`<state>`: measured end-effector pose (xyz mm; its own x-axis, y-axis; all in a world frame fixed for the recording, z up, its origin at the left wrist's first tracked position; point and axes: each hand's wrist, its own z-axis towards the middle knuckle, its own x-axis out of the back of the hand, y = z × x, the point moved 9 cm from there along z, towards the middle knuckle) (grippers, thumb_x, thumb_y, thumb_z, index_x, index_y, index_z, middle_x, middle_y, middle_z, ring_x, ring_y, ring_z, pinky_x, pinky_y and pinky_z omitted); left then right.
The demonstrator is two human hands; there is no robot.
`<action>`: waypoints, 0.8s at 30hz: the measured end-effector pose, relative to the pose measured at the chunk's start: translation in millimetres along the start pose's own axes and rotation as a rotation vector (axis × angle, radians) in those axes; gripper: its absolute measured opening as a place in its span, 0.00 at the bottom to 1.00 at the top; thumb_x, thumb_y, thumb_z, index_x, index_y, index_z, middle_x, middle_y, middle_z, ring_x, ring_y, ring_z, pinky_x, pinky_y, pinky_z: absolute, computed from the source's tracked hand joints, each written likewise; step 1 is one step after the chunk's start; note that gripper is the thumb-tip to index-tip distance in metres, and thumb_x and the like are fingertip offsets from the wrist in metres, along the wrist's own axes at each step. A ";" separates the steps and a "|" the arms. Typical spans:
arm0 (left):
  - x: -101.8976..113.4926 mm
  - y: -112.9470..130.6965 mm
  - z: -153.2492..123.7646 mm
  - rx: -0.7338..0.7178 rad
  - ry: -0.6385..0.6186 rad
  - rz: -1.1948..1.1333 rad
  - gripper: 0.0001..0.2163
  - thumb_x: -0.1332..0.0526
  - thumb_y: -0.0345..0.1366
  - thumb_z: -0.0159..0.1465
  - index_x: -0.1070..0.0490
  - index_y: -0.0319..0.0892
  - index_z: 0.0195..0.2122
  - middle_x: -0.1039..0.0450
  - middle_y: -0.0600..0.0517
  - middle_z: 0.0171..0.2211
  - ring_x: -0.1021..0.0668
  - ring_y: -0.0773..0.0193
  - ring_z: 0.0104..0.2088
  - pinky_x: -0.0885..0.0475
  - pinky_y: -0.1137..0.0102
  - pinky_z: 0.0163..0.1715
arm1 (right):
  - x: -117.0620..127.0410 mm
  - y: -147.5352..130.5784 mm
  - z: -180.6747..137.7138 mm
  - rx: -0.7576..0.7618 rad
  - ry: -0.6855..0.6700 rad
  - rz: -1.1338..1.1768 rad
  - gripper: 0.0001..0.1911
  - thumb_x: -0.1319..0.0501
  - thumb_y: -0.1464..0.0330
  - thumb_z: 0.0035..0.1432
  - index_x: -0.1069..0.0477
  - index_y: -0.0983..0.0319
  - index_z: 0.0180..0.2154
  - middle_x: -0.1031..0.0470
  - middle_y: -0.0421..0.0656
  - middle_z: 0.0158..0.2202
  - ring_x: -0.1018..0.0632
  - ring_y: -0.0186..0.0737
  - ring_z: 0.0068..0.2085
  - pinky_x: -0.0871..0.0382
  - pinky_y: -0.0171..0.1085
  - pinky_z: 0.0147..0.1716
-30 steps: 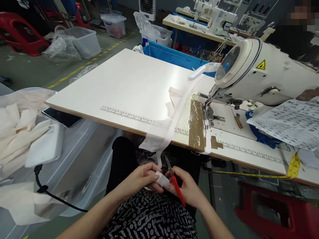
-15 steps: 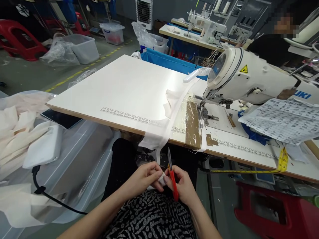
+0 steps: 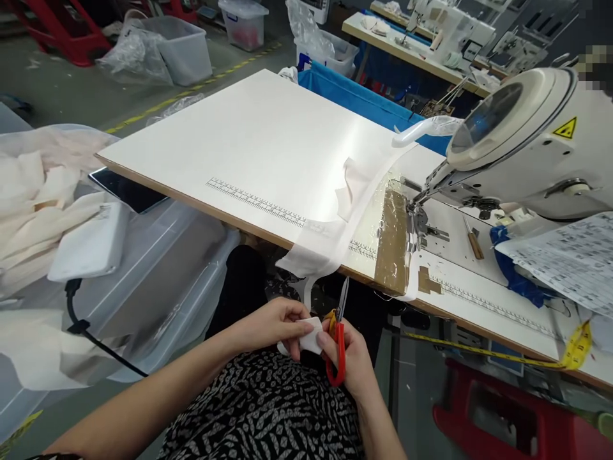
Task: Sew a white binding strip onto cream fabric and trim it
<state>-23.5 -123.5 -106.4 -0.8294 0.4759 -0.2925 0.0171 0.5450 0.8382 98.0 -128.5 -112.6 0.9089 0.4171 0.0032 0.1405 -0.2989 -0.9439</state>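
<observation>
Over my lap, my left hand (image 3: 272, 322) pinches a small white fabric piece (image 3: 311, 334). My right hand (image 3: 347, 358) grips red-handled scissors (image 3: 338, 342), blades pointing up beside the piece. A white fabric strip (image 3: 335, 246) hangs from the table edge down toward my hands. It runs back across the white table (image 3: 249, 147) to the needle area of the white sewing machine (image 3: 527, 147).
Clear plastic bins (image 3: 158, 262) with pale fabric and a white device on a black cable stand at my left. A yellow tape measure (image 3: 527, 358) hangs off the table's right front edge. Printed papers (image 3: 569, 255) lie at right. A red stool (image 3: 517, 415) sits below.
The scissors have turned more upright in my right hand and moved closer to the white piece. The view has shifted down and nearer to the table.
</observation>
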 end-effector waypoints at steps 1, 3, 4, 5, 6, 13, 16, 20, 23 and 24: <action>1.5 -1.2 0.2 0.008 0.010 -0.018 0.20 0.35 0.53 0.60 0.31 0.38 0.34 0.23 0.51 0.26 0.20 0.63 0.23 0.26 0.71 0.28 | -0.7 -0.7 -1.7 0.000 -0.032 -0.011 0.20 0.37 0.49 0.59 0.33 0.60 0.36 0.37 0.36 0.28 0.37 0.32 0.27 0.42 0.33 0.26; 3.9 -3.7 0.0 0.028 0.025 -0.055 0.20 0.35 0.53 0.60 0.32 0.39 0.34 0.22 0.50 0.25 0.19 0.62 0.23 0.26 0.71 0.27 | -2.1 0.4 -6.4 -0.004 -0.108 -0.039 0.22 0.39 0.47 0.60 0.33 0.60 0.35 0.38 0.37 0.29 0.37 0.33 0.29 0.41 0.33 0.28; 4.8 -5.1 -0.2 0.041 0.026 -0.072 0.20 0.35 0.54 0.60 0.32 0.39 0.35 0.21 0.50 0.26 0.18 0.61 0.24 0.26 0.71 0.27 | -3.0 2.4 -9.1 -0.012 -0.150 -0.055 0.23 0.40 0.46 0.61 0.33 0.61 0.35 0.38 0.37 0.29 0.37 0.34 0.29 0.40 0.34 0.28; 5.6 -6.7 -0.5 0.055 0.022 -0.089 0.21 0.35 0.54 0.59 0.32 0.39 0.35 0.20 0.48 0.27 0.18 0.60 0.26 0.25 0.71 0.28 | -3.9 5.3 -11.8 -0.023 -0.191 -0.070 0.24 0.42 0.45 0.62 0.34 0.61 0.34 0.39 0.36 0.28 0.37 0.34 0.29 0.41 0.34 0.28; 6.2 -8.4 -0.7 0.069 0.014 -0.105 0.21 0.34 0.54 0.59 0.31 0.39 0.36 0.19 0.47 0.28 0.17 0.59 0.28 0.25 0.70 0.30 | -4.7 8.7 -14.4 -0.036 -0.229 -0.086 0.24 0.43 0.45 0.63 0.34 0.61 0.34 0.40 0.36 0.28 0.37 0.34 0.28 0.41 0.34 0.28; 17.8 -18.0 -1.5 0.121 0.029 -0.158 0.20 0.31 0.52 0.55 0.26 0.37 0.33 0.18 0.46 0.31 0.16 0.59 0.30 0.24 0.72 0.31 | -8.5 19.4 -21.8 -0.082 -0.399 -0.175 0.25 0.44 0.45 0.63 0.37 0.61 0.32 0.41 0.37 0.29 0.39 0.33 0.28 0.44 0.33 0.25; 19.2 -18.9 -3.0 0.136 0.032 -0.166 0.20 0.31 0.52 0.55 0.26 0.37 0.32 0.18 0.45 0.30 0.16 0.59 0.29 0.24 0.72 0.30 | -9.3 17.6 -21.3 -0.083 -0.439 -0.212 0.25 0.43 0.45 0.62 0.39 0.60 0.31 0.42 0.35 0.27 0.41 0.32 0.27 0.47 0.33 0.25; 21.4 -17.7 -4.8 0.123 0.064 -0.143 0.21 0.31 0.53 0.56 0.25 0.36 0.33 0.18 0.45 0.30 0.17 0.60 0.28 0.23 0.71 0.31 | -7.0 15.0 -20.0 -0.085 -0.442 -0.275 0.26 0.45 0.44 0.63 0.42 0.59 0.29 0.44 0.34 0.26 0.43 0.32 0.27 0.49 0.34 0.25; 22.4 -18.9 -5.1 0.123 0.088 -0.130 0.22 0.32 0.54 0.56 0.24 0.36 0.34 0.19 0.44 0.30 0.17 0.60 0.28 0.23 0.70 0.32 | -2.6 14.4 -18.6 -0.090 -0.404 -0.355 0.26 0.43 0.44 0.61 0.43 0.59 0.28 0.44 0.34 0.26 0.43 0.32 0.27 0.51 0.34 0.25; 22.3 -19.3 -4.9 0.124 0.090 -0.128 0.22 0.32 0.55 0.56 0.24 0.36 0.34 0.19 0.45 0.30 0.17 0.60 0.28 0.23 0.71 0.32 | -0.9 14.5 -18.2 -0.093 -0.386 -0.386 0.26 0.42 0.45 0.61 0.44 0.59 0.27 0.45 0.34 0.26 0.44 0.32 0.27 0.51 0.34 0.25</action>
<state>-45.2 -126.8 -126.8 -0.8758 0.3368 -0.3457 -0.0271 0.6808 0.7320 106.4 -148.8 -120.3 0.5767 0.7906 0.2058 0.4852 -0.1288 -0.8649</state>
